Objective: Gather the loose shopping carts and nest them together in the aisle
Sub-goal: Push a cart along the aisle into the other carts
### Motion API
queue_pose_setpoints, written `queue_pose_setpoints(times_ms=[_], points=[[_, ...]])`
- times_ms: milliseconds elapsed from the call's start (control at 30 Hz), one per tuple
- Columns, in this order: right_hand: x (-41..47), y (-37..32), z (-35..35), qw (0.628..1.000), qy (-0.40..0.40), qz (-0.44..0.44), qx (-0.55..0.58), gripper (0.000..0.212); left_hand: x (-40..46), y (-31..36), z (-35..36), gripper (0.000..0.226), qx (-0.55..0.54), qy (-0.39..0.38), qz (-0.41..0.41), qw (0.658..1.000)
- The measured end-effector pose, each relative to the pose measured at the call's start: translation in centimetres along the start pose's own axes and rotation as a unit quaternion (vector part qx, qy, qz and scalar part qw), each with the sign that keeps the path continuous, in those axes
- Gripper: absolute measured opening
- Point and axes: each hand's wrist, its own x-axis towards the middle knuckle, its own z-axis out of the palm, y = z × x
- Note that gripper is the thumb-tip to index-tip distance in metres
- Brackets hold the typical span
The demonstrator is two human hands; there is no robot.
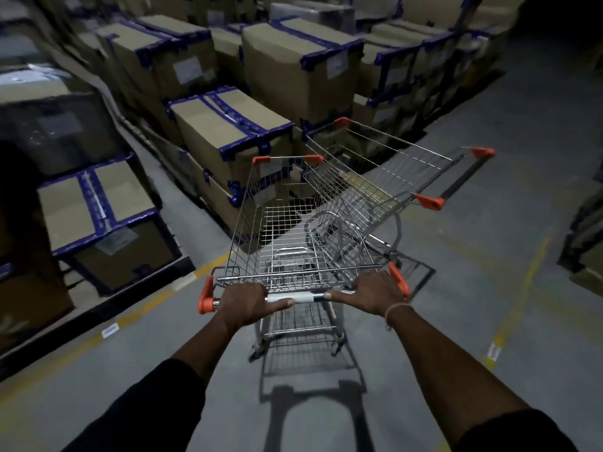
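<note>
A wire shopping cart (248, 216) with orange corner caps stands right in front of me, its basket empty. My left hand (248, 300) grips the left part of its handle bar (305, 297). My right hand (375, 293) grips the right part of the same bar. A second wire cart (385, 161) stands just beyond and to the right, turned at an angle, its black handle (463, 181) pointing right. The front right corner of my cart overlaps the second cart's basket side; whether they touch I cannot tell.
Stacked cardboard boxes with blue tape (228, 125) line the left side and the back. A yellow floor line (137, 311) runs along the box row. Grey concrete floor (489, 288) stretches to the right, with more dark boxes (587, 243) at the right edge.
</note>
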Motion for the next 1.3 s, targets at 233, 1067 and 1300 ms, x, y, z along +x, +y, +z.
queue_pose_setpoints(times_ms=[233, 1067, 1300], points=[[5.5, 8.7, -1.2, 0.998, -0.006, -0.054, -0.019, 0.111, 5.3, 6.5, 0.2, 0.100, -0.004, 0.018, -0.072, 0.997], [23.6, 22.2, -5.0, 0.986, -0.033, -0.155, -0.046, 0.114, 20.6, 14.1, -0.1, 0.091, -0.007, 0.001, -0.190, 0.982], [24.0, 23.7, -4.2, 0.979, -0.037, -0.195, -0.052, 0.116, 19.9, 16.7, -0.4, 0.094, -0.037, -0.004, -0.231, 0.972]])
